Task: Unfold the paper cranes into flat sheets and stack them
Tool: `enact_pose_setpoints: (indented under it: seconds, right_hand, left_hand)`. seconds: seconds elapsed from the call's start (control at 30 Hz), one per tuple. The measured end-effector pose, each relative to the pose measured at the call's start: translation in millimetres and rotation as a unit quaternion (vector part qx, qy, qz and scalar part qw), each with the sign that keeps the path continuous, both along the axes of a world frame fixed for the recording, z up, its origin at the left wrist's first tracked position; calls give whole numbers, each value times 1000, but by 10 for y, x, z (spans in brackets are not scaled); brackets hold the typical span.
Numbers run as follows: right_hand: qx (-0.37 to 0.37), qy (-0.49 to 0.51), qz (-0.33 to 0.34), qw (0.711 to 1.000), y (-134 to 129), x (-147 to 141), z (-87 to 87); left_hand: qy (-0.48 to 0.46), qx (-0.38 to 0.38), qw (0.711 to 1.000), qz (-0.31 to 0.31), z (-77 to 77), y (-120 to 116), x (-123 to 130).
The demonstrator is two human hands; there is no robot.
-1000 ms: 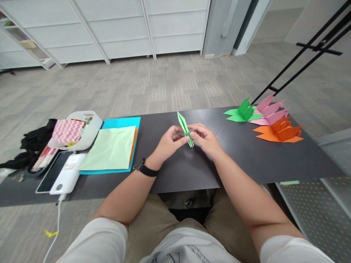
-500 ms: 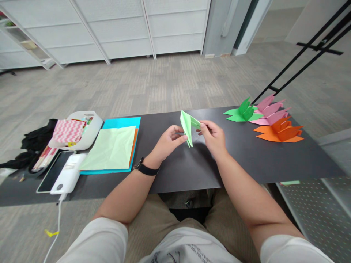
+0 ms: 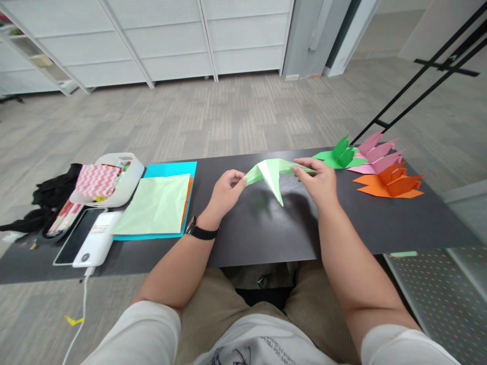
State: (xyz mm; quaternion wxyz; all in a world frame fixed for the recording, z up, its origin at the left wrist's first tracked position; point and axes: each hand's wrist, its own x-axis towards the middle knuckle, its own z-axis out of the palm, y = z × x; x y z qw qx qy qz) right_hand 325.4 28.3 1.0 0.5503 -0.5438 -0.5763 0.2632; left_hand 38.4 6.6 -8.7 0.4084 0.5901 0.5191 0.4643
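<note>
Head view: two bare hands over the dark table [image 3: 266, 248], a pale green folded paper [image 3: 271, 172] stretched between them. Left hand [image 3: 227, 191]: thumb and forefinger pinched together on the paper's left tip, other fingers curled in behind. Dark watch [image 3: 202, 232] at that wrist. Right hand [image 3: 318, 178]: thumb near side, fingers far side, clamped on the paper's right arm; the narrow end of that arm runs on past the thumb. Hands well apart, roughly level. Between them the paper bows upward at the middle, one pointed flap hanging toward the person's lap. Shadow on the tabletop beneath; paper looks held clear of it.

Right of the right hand, near the table's far corner: green flower [image 3: 341, 154], pink flower [image 3: 378, 153], orange flower [image 3: 391, 182], all folded paper, crowded together. Left of the left hand, well apart from it: pale green sheet [image 3: 155, 203] lying on a blue sheet [image 3: 175, 168], an orange edge showing between. Farther left, white basket [image 3: 132, 175], white power bank [image 3: 97, 239], dark-screened tablet [image 3: 78, 238], the last partly under the power bank.
</note>
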Motion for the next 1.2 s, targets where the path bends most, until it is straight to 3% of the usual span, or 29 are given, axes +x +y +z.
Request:
enact_pose_setpoints:
  seconds: [0.2, 0.3, 0.5, 0.57, 0.77, 0.93, 1.07, 1.2]
  right_hand:
    - [-82, 60, 69, 992, 62, 195, 58]
    - [-129, 119, 84, 981, 66, 228, 82]
    - [-204, 194, 60, 958, 81, 271, 118]
    - [-212, 206, 48, 954, 82, 266, 122]
    - [-218, 193, 58, 955, 76, 160, 72]
    - [-216, 187, 85, 955, 56, 10, 27]
    - [-231, 176, 124, 949, -2, -131, 33]
    - [-231, 151, 152, 949, -33, -160, 50]
  left_hand:
    - [148, 43, 987, 48, 72, 95, -181]
    - [168, 48, 983, 56, 106, 128, -244]
    - [120, 47, 992, -13, 120, 132, -262]
    - [146, 69, 987, -24, 122, 99, -224]
    - [324, 230, 918, -8, 175, -49, -66]
    - [385, 233, 893, -3, 212, -158, 61]
    - [381, 217, 898, 26, 207, -180, 100]
    - [280, 206, 936, 57, 220, -120, 13]
